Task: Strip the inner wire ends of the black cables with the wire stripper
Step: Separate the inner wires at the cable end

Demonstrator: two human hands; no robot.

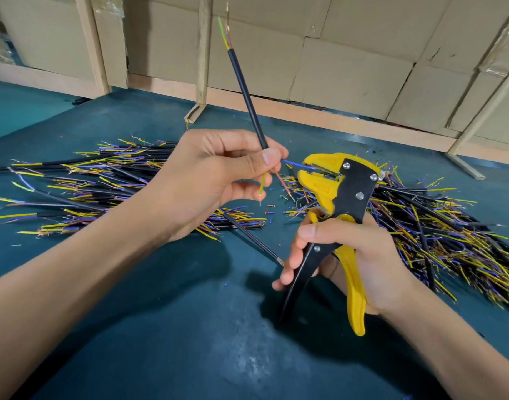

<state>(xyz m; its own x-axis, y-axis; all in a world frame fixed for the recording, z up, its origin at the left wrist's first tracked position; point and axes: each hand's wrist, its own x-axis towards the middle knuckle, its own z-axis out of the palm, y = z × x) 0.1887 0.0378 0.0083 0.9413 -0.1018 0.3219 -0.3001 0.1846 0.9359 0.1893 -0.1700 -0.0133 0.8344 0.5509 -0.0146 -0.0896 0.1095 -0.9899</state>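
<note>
The left hand [218, 174], at centre frame, pinches a black cable [246, 90] between thumb and curled fingers; the cable rises steeply toward the upper centre of the frame, its far end showing green-yellow and brown cores. At the near end, a blue inner wire [298, 164] runs right into the yellow jaws of the wire stripper [338, 215]; a green-yellow wire [262, 186] and a brown wire [282, 183] hang below the thumb. The right hand [354, 255], lower right of centre, grips the stripper's handles, which stand apart; thumb across the black handle, fingers curled round it. Cable piles lie on the teal table [166, 327]: one pile [103, 180] at left, another pile [437, 223] at right.
</note>
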